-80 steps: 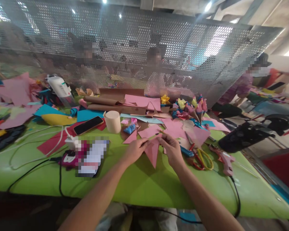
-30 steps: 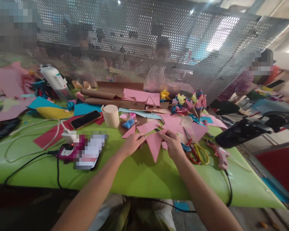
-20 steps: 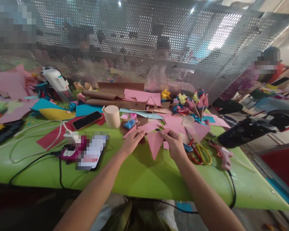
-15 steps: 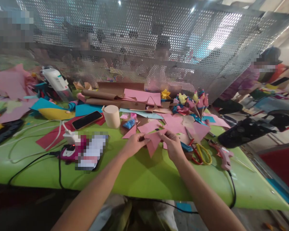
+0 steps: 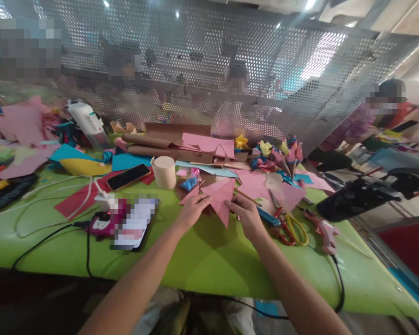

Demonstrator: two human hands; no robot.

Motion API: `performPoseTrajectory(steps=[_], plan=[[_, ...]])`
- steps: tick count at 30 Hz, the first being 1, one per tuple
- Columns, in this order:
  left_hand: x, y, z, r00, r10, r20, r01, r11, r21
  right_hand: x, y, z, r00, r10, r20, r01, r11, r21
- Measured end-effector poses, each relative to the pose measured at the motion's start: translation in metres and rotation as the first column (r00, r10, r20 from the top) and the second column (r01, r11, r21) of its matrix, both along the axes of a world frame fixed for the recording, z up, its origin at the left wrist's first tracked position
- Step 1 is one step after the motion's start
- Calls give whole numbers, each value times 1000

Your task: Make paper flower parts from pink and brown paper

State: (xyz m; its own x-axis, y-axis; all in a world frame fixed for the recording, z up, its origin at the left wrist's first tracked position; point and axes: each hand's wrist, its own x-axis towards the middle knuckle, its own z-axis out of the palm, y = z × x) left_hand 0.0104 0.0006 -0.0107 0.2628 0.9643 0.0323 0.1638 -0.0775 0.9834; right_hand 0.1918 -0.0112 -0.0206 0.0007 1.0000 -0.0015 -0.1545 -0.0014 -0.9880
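Between my hands is a folded piece of pink paper [image 5: 222,203] with pointed corners, one tip hanging down. My left hand [image 5: 194,209] pinches its left edge, fingers closed. On the other side my right hand [image 5: 246,211] grips the right edge between thumb and fingers. Loose pink paper scraps [image 5: 254,182] lie just behind. Right of my right hand are scissors with yellow and red handles [image 5: 295,231] and a blue-handled tool [image 5: 268,216], partly covered by clutter. A small blue packet [image 5: 189,183] sits behind my left hand.
On the green table [image 5: 195,265] are a cream paper roll [image 5: 165,172], a dark phone [image 5: 129,177], another phone [image 5: 136,223], a power strip [image 5: 104,223] with cables and a pink glue gun [image 5: 325,232]. Paper flowers [image 5: 289,156] stand behind. A person [image 5: 356,118] is at far right.
The pink paper has turned and spread wider, its lower tip shifting right. My right hand's grip has moved lower on its right edge. The camera view has shifted slightly.
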Motion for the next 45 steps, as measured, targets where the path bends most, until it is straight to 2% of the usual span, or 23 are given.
performPoseTrajectory(steps=[4,11,19,28,35,39,45], plan=[[1,2,-3,995,-41,94,43,999,-29,0,1,0,999,-27,-44,28,1000,14],[1,2,-3,994,0,110,2,1000,-16,2,3,-4,995,-40,-95,43,999,26],[1,0,2,992,-16,123,19,1000,-22,6,4,-7,989,3,-149,-1,1000,16],[4,3,-5,965,24,260,11,991,-132,6,3,-7,972,-18,-233,10,999,-37],[3,3,-6,952,9,306,53,980,-193,5,0,-3,985,6,-174,-4,1000,10],[2,4,-8,941,-8,339,84,974,-209,7,0,-5,992,-28,-127,32,999,34],[2,2,-4,963,-40,268,86,983,-162,7,-2,-4,998,-51,-35,54,995,88]])
